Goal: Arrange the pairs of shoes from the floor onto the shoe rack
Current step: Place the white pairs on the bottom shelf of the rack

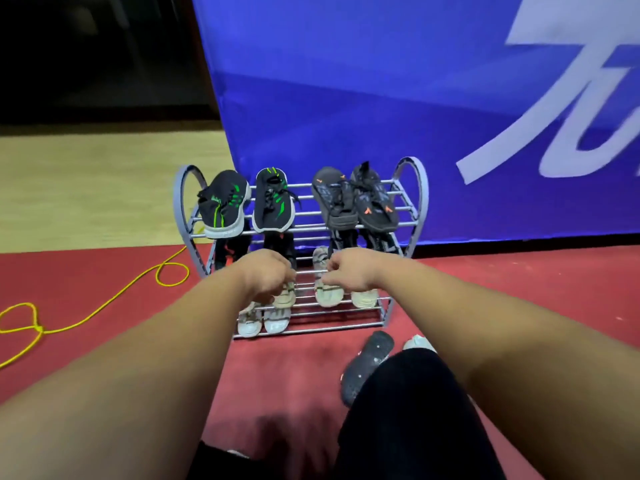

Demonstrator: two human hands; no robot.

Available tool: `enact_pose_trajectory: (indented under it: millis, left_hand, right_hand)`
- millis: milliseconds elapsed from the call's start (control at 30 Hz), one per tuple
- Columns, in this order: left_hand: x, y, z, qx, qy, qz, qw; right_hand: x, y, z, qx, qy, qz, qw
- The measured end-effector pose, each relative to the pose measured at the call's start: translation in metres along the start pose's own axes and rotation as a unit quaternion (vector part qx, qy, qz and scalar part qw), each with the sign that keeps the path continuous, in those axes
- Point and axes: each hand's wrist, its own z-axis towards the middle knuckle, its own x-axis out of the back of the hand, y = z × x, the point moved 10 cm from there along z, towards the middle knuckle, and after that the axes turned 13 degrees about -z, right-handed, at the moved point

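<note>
A grey metal shoe rack (412, 199) stands against a blue banner. Its top tier holds a black-and-green pair (273, 206) and a grey-and-orange pair (375, 202). Dark shoes (230, 252) sit on the tier below, partly hidden. My left hand (266, 273) reaches to the third tier, fingers curled down over a beige shoe (285, 296). My right hand (349, 271) hovers beside it, fingertips at another beige shoe (327, 294); its grip is hidden. White shoes (261, 323) sit on the bottom tier. A black sandal (369, 363) lies on the red floor.
A yellow cord (104, 306) loops over the floor to the left of the rack. The toe of a pale shoe (419, 342) shows behind my knee (408, 410) in black trousers. The blue banner (346, 98) rises right behind the rack.
</note>
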Motion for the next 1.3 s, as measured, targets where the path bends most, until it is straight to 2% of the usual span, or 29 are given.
enact_pose_trajectory:
  millis: [167,367,500,867,1100,1300]
  left_hand:
    - [-0.040,0.053,-0.021,-0.048,-0.017,-0.007,0.999]
    - [-0.088,0.074,-0.017,-0.047,-0.050,0.023,0.997]
    - [-0.111,0.084,-0.013,-0.059,-0.067,0.034,0.995]
    - [-0.139,0.088,-0.011,-0.051,-0.053,0.014,0.997]
    - [-0.167,0.056,0.028,-0.008,-0.090,0.050,0.995]
    - [-0.184,-0.009,0.097,0.058,-0.089,0.075,0.991]
  right_hand:
    - [0.030,0.025,-0.054,-0.017,0.000,-0.032,0.999]
    - [0.030,0.064,-0.093,-0.048,-0.022,-0.068,0.996]
    - [0.027,0.096,-0.106,-0.072,-0.022,-0.051,0.996]
    - [0.031,0.177,-0.143,-0.126,-0.017,-0.001,0.992]
    - [0.000,0.226,-0.106,-0.151,-0.036,0.040,0.987]
    - [-0.071,0.272,-0.053,-0.179,-0.103,0.035,0.978]
